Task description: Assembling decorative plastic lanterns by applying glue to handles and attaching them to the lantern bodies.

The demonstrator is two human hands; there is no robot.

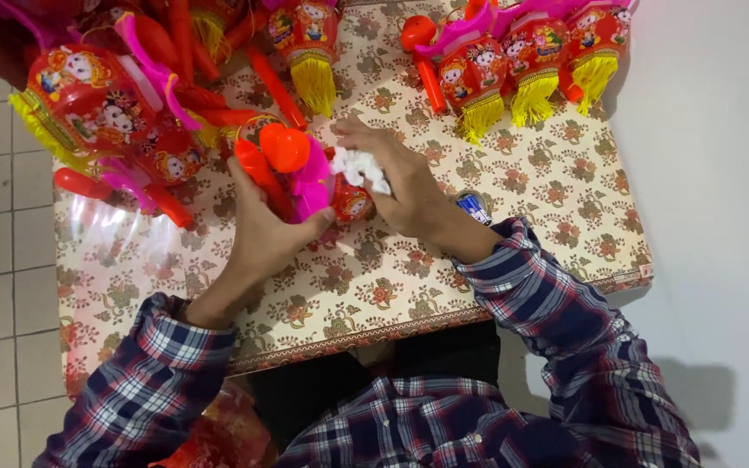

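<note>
Head view shows our left hand (266, 230) closed in a firm grip on an unfinished red-and-pink plastic toy lantern (305, 178), our right hand (400, 186) apparently pinching its white piece (361, 169), finished tasselled lanterns (513, 61) lining the floral-clothed bench (522, 225).

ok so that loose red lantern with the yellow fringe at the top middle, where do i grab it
Probably by the red body of the lantern, from the near side just above the fringe: the fringe hangs toward you and is floppy, while the body looks rigid. Its top is cut off by the frame.

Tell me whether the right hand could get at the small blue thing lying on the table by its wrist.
Probably yes, once freed. The right hand is busy on the toy lantern with the left hand, but the blue thing lies uncovered on the table beside that wrist, with nothing between.
</note>
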